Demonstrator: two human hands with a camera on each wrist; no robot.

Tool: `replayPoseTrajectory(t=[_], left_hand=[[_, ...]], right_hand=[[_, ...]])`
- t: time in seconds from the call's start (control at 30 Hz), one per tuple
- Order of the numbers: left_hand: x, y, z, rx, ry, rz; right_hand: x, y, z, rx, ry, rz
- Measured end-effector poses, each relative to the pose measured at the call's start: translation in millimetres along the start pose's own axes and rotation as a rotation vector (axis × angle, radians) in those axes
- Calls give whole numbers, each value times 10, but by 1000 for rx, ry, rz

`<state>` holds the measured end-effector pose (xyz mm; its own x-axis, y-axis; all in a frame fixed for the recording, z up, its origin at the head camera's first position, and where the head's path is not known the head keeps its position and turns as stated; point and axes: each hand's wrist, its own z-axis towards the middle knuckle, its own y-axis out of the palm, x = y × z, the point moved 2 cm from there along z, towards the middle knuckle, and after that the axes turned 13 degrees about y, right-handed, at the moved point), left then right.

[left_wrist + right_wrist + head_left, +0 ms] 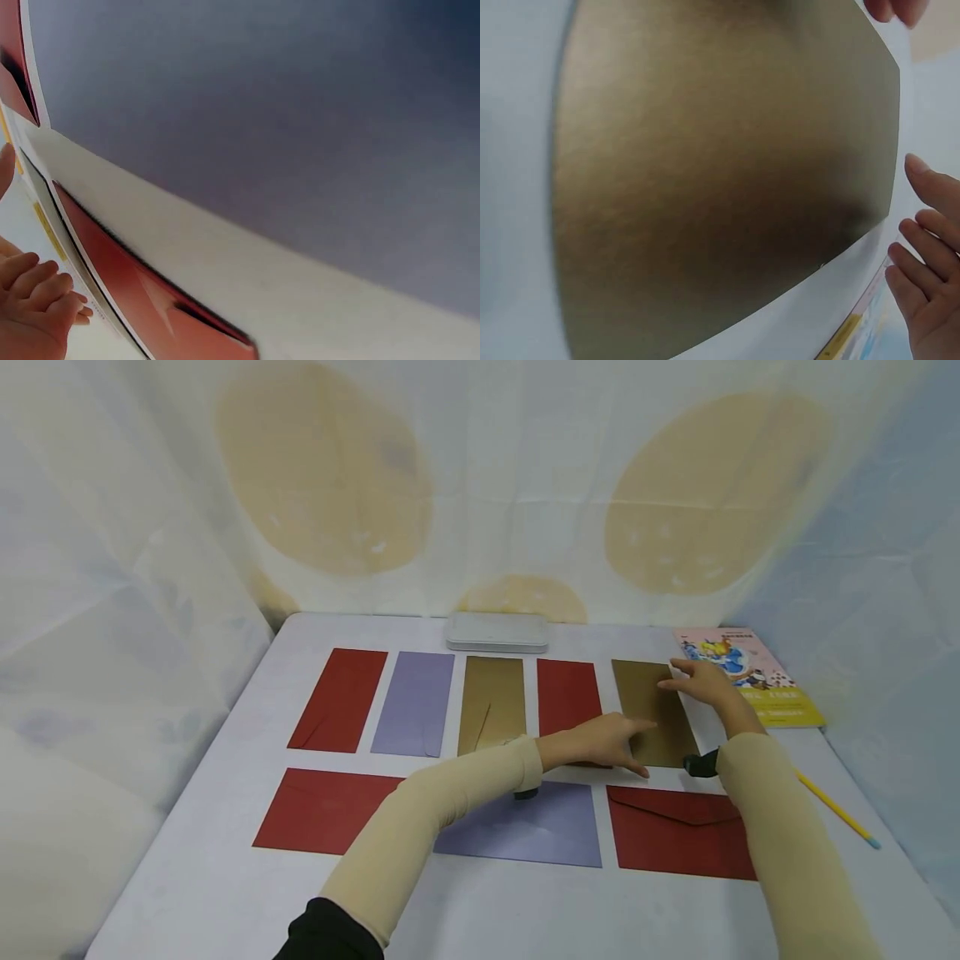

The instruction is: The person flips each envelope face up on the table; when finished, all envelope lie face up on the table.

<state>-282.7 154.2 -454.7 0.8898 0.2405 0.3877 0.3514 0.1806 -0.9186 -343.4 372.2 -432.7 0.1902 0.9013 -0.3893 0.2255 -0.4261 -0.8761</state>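
A gold envelope (645, 697) lies upright at the right end of the back row and fills most of the right wrist view. My left hand (603, 740) is at its lower left edge, partly over the neighbouring red envelope (567, 693). Thumb and index finger are spread, and no object is held. My right hand (705, 683) is at the gold envelope's upper right edge, fingers loosely extended; contact cannot be told. Under the left forearm lies a lavender envelope (558, 831). Near the right forearm is a red envelope (675, 839) with its flap showing.
Further left in the back row are a gold (491, 693), a lavender (414, 702) and a red envelope (341, 697). Another red envelope (322, 810) lies front left. Behind stands a grey-white flat case (497, 632). A picture book (750, 672) and yellow pencil (840, 810) lie right.
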Motion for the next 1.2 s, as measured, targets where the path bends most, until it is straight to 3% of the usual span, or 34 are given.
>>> replayPoseTrajectory(t=[0.43,0.77,1.2], left_hand=[[-4,84,-11,-27,-117,37],[-13,81,-24,-24,-121,35],[38,142,-43,-11,-141,62]], right_hand=[[-69,90,181,-14,-65,-42],[-152,94,192,6,-64,-29],[-77,120,154,29,-49,-22]])
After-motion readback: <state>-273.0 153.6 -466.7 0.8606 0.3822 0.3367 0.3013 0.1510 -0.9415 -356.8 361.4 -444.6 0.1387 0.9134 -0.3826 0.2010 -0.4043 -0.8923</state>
